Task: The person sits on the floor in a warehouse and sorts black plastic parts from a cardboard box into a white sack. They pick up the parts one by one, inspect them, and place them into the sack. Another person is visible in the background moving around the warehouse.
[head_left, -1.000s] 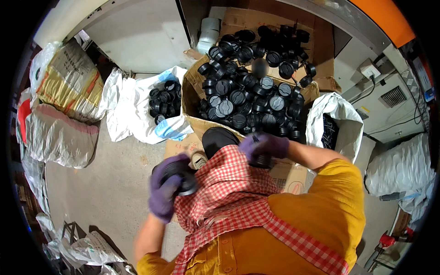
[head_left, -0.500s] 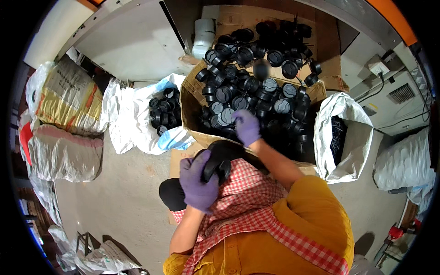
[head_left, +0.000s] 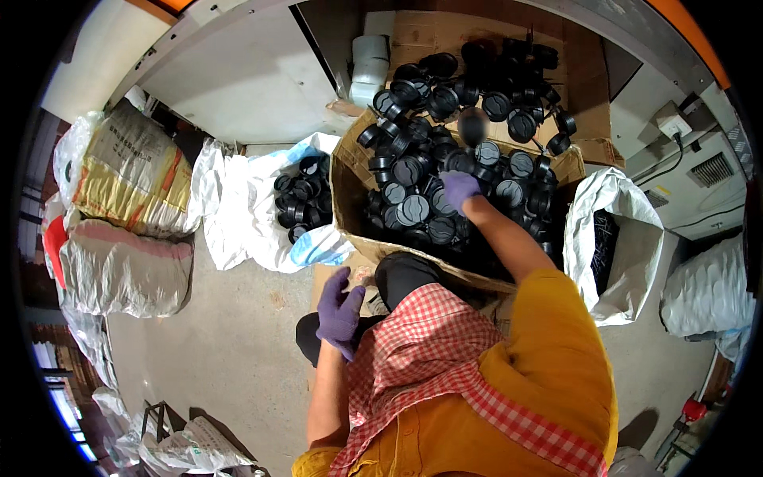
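My right hand (head_left: 459, 189), in a purple glove, reaches into a brown cardboard box (head_left: 343, 187) heaped with round black plastic caps (head_left: 413, 208). It touches the caps near the middle of the pile, and its fingertips are hidden among them. My left hand (head_left: 340, 314), gloved the same way, hovers beside my knee with its fingers apart and nothing in it. Left of the box stands a white sack (head_left: 238, 211) with more black round parts (head_left: 304, 195) in its mouth.
On the right, an open white sack (head_left: 642, 262) holds thin dark pieces (head_left: 606, 246). Filled sacks (head_left: 127, 266) are stacked at the left. Behind the box, a cardboard sheet (head_left: 588, 95) has more caps before it. A plug with a cable (head_left: 674, 126) sits on the right-hand cabinet.
The black round parts that my left hand held are gone from it, and its fingers have spread. My right hand has moved farther into the pile. The view has shifted slightly.
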Tool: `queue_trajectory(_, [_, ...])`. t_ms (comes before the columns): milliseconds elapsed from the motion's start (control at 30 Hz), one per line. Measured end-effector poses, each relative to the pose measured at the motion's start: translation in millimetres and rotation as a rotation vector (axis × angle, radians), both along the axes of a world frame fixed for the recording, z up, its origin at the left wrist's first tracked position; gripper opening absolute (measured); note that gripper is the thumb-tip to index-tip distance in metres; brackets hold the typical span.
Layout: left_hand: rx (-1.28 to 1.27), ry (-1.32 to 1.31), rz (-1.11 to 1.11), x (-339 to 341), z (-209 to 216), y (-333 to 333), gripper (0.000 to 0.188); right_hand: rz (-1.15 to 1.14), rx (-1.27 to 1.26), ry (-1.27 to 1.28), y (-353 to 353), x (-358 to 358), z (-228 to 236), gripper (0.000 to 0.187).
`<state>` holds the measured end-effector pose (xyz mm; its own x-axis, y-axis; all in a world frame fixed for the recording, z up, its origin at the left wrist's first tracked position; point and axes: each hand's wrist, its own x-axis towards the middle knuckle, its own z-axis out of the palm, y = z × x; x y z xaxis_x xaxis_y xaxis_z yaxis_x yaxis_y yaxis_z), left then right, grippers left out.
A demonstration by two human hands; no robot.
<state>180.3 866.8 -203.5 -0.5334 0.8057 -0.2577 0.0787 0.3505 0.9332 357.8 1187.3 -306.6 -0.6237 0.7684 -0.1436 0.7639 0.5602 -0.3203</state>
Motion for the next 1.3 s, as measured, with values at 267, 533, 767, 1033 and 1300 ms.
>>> queue_trajectory(267, [0.191,-0.44,-0.137,63.5,34.9,33.2,0.053,0.178,-0.199,0.986,-177.0,37.9,134.2,0.02])
queue_trajectory(533, [0.139,-0.837,-0.015,84.8,58.0,-30.2,0.037,0.57,-0.304,0.588,-213.5,64.7,151.3,0.027])
queue_trajectory(767, [0.446,1.029,-1.049,82.5,123.7,-79.3,0.034,0.748,-1.527,-0.039,-237.0,68.3,163.6,0.018])
queue_trajectory(1033, [0.609,1.175,-1.012,88.3,159.1,-89.4,0.018,0.752,-1.703,-0.282,-204.2,78.4,186.9,0.017])
queue_trajectory(1300, [0.244,0.04,0.0,81.0,119.9,-86.1,0.022,0.261,-1.46,1.128,-212.5,67.7,170.4,0.018])
